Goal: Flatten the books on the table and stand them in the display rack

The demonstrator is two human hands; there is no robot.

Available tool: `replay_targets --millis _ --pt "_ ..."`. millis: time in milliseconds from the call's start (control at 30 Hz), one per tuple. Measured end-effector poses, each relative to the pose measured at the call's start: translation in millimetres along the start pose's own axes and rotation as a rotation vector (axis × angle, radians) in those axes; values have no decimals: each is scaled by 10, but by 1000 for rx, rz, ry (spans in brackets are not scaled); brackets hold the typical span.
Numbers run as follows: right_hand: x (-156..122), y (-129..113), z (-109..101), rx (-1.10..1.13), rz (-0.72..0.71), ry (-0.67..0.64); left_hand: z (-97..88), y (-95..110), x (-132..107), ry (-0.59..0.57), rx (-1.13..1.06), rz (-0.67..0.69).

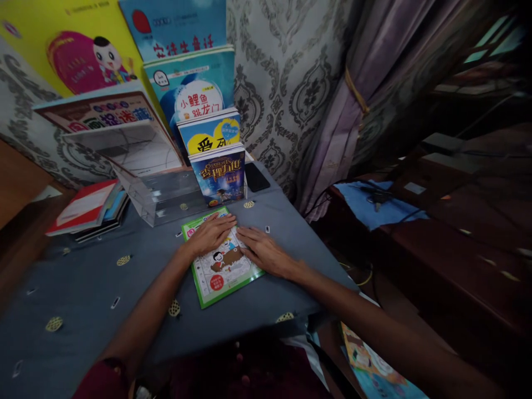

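A green-bordered children's book (222, 271) lies flat on the grey-blue tablecloth (95, 282). My left hand (211, 234) rests palm down on the book's upper part, fingers stretched out. My right hand (266, 252) lies flat on the book's right edge, fingers extended toward the left hand. Neither hand grips anything. Just behind the book stands a row of upright books in a clear stand, the front one dark blue (223, 174).
A clear acrylic holder (160, 194) sits left of the upright books. A stack of thin books (89, 208) lies at the far left. A black phone (256, 176) lies by the wall. A curtain (353, 105) hangs at right; more books (374, 366) lie below the table edge.
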State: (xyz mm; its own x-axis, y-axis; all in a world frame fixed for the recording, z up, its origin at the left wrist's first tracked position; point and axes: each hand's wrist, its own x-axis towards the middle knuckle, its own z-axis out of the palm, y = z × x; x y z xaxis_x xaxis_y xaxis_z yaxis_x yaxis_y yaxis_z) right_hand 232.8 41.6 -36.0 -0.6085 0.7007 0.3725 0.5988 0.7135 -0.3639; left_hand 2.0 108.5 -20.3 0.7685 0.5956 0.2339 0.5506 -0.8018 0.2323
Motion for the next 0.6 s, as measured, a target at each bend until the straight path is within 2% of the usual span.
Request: replay_targets --millis 300,600 --pt "5 11 24 10 2 27 -10 122 19 -19 98 -50" --pt "27 -46 -20 -16 -4 23 -63 266 -67 -67 -10 -70"
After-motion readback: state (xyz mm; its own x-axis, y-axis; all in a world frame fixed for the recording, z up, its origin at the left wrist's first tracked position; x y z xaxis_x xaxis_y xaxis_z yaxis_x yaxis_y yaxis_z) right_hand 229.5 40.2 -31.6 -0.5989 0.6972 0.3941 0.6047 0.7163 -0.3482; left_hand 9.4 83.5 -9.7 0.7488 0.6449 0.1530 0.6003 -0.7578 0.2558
